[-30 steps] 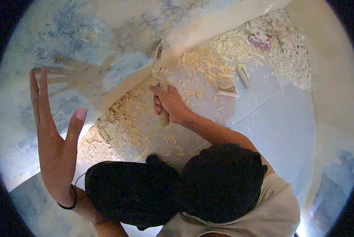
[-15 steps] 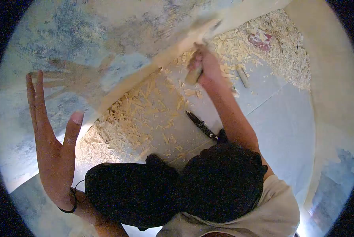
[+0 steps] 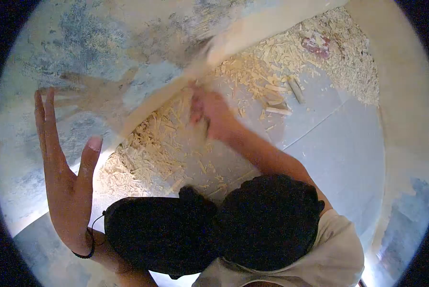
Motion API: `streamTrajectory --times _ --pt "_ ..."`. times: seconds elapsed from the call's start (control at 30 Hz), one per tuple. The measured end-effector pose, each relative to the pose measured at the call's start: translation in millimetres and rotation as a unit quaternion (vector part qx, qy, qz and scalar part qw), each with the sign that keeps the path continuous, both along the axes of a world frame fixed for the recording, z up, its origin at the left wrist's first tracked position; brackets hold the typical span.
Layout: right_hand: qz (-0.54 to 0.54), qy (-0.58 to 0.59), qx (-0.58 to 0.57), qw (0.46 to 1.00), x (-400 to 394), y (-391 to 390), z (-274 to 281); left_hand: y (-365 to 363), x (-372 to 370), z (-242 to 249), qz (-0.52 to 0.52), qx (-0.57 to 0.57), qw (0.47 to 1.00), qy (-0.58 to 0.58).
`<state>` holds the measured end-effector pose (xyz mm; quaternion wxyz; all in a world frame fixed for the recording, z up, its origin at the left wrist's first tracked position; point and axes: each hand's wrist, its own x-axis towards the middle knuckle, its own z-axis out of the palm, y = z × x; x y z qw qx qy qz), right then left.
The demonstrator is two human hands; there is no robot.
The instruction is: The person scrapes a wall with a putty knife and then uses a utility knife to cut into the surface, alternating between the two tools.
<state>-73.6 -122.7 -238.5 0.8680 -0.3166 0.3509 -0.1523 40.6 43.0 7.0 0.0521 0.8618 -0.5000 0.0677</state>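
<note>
My left hand [image 3: 68,177] is raised with its fingers stretched and thumb apart, leaning toward the mottled blue-beige wall [image 3: 95,38]. It holds nothing, and its shadow falls on the wall. My right hand [image 3: 209,112] is wrapped round the handle of a scraper [image 3: 202,64], smeared by motion. The blurred blade lies against the pale bare strip [image 3: 257,36] along the wall's lower edge. Beneath the right hand, peeled shavings [image 3: 166,138] cover the floor beside the wall.
A short light cylindrical piece [image 3: 296,90] lies on the grey floor [image 3: 339,138] among shavings. A reddish scrap [image 3: 316,47] rests on the crumbly heap at the far right corner. Another wall [image 3: 406,129] stands on the right. Dark rounded shapes [image 3: 267,220], apparently my knees, fill the bottom.
My right hand has swept left and slightly down along the wall edge with the scraper. My forearm now covers the black knife-like tool on the floor. My left hand has barely moved.
</note>
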Motion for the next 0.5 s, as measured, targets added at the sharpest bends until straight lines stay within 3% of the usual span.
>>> streamTrajectory --times 0.1,0.13,0.17,0.23,0.33,0.5 --pt "-0.113 -0.061 0.046 0.991 -7.3 -72.6 -16.5 0.0 -1.3 0.3 -0.005 -0.001 1.000 0.005" --pt "-0.161 -0.051 0.108 0.980 -10.4 -88.7 -8.9 0.1 -0.5 0.9 -0.015 -0.007 1.000 0.007" --pt "-0.159 -0.051 0.103 0.981 -16.3 -92.7 -9.6 -0.3 0.5 1.3 -0.025 -0.014 1.000 0.008" --pt "-0.152 -0.049 0.094 0.983 -27.2 -90.2 -15.3 -0.6 1.3 0.3 -0.019 -0.013 1.000 0.000" --pt "-0.051 -0.009 0.073 0.996 -22.2 -45.0 -22.7 -4.0 -0.8 -2.8 -0.014 -0.011 1.000 -0.010" --pt "0.034 0.040 0.072 0.996 -6.2 29.8 11.9 -5.9 -3.1 -1.1 0.009 0.008 1.000 0.010"
